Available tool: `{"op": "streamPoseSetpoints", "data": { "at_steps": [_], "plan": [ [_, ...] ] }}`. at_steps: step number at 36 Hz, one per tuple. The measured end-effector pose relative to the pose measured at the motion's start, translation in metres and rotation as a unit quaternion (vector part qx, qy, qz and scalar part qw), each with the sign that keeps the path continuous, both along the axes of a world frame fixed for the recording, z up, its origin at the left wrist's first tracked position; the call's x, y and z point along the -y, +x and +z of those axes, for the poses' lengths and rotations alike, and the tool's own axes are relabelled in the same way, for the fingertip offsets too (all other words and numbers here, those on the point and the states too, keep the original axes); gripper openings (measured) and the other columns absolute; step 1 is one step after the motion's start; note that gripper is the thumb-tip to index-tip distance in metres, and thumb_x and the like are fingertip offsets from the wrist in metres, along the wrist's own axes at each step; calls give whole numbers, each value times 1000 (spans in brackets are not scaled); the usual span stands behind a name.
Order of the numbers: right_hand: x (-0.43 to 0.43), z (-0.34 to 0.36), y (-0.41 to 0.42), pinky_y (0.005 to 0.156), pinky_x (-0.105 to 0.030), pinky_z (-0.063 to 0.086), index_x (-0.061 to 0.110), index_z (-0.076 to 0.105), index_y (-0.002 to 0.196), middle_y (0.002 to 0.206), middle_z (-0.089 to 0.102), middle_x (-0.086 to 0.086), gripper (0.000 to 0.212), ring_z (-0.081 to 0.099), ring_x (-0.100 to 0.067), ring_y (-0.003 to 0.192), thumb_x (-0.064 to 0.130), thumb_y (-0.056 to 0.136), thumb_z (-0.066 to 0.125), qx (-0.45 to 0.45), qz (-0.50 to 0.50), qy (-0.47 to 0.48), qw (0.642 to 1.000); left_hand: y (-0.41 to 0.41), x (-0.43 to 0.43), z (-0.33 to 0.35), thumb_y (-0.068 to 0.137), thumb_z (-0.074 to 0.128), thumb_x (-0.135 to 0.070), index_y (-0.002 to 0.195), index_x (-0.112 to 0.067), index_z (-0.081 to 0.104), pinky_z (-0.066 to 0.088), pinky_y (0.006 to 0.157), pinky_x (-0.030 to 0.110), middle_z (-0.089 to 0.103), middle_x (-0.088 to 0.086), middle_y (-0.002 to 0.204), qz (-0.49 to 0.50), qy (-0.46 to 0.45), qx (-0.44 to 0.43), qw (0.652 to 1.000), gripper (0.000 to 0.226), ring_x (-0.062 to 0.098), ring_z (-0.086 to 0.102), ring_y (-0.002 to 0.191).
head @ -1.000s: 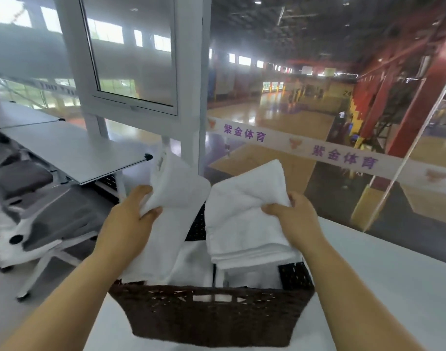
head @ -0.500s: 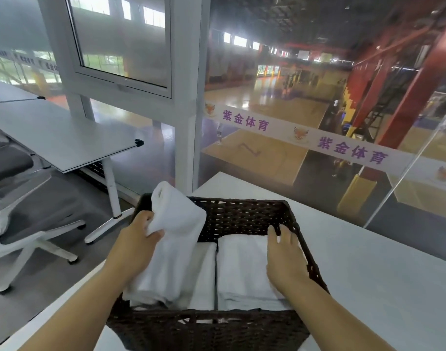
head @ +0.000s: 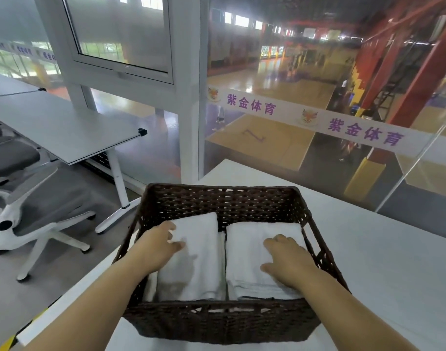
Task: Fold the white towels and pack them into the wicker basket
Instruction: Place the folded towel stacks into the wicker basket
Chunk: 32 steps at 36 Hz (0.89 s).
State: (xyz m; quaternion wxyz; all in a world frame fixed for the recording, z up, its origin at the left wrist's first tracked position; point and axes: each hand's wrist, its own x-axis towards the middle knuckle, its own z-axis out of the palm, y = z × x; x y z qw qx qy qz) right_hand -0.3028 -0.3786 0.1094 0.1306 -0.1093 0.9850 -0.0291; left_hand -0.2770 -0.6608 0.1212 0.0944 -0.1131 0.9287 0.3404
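Two folded white towels lie side by side inside a dark brown wicker basket [head: 216,323], the left towel [head: 199,269] and right towel [head: 244,252] touching along a centre seam, with more white cloth showing beneath them. A person's left hand [head: 161,247] rests on the left towel, fingers loosely spread and laid on the cloth, gripping nothing. The right hand [head: 285,259] presses on the right towel, fingers slightly bent and close together, also holding nothing.

Risks, as judgement: when the hands lift, the springy folds may rise or open, especially the left towel's far edge, which sits higher. Fingers dragging away could pull a top layer askew. The basket sits near the left edge of the white table [head: 381,274], so a hard or uneven push might slide or tip it towards the floor.

Beyond the basket, across a glass wall, a white banner [head: 318,120] reads "紫金体育" twice in purple, each beside a winged crest. Lettering on a strip far left of the basket is too blurred to read. Left of the basket stand a grey desk [head: 65,133] and an office chair [head: 27,211].
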Motion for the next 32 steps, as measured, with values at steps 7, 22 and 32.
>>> {"op": "streamPoseSetpoints", "data": {
  "at_steps": [7,22,32],
  "plan": [
    [-14,19,27,93,-26,42,30,50,133,129,53,8,46,51,-9,114,47,90,57,-10,13,-134,991,39,-16,12,89,56,-48,112,-31,57,46,75,24,59,-15,103,-80,-65,-46,994,29,3,56,89],
    [-54,20,90,53,-23,31,18,35,52,51,40,3,60,40,-9,51,61,94,32,-54,-11,-138,989,89,-57,-7,98,26,-52,61,-23,46,49,57,30,56,-5,62,-83,-267,-183,943,51,12,57,61],
    [-102,20,109,52,-26,32,15,32,51,49,36,3,64,38,-12,48,64,91,36,-64,-67,-130,987,76,-102,-9,95,28,-57,53,-22,37,35,45,26,50,-4,53,-115,-270,-199,935,55,10,49,50]
  ]
}}
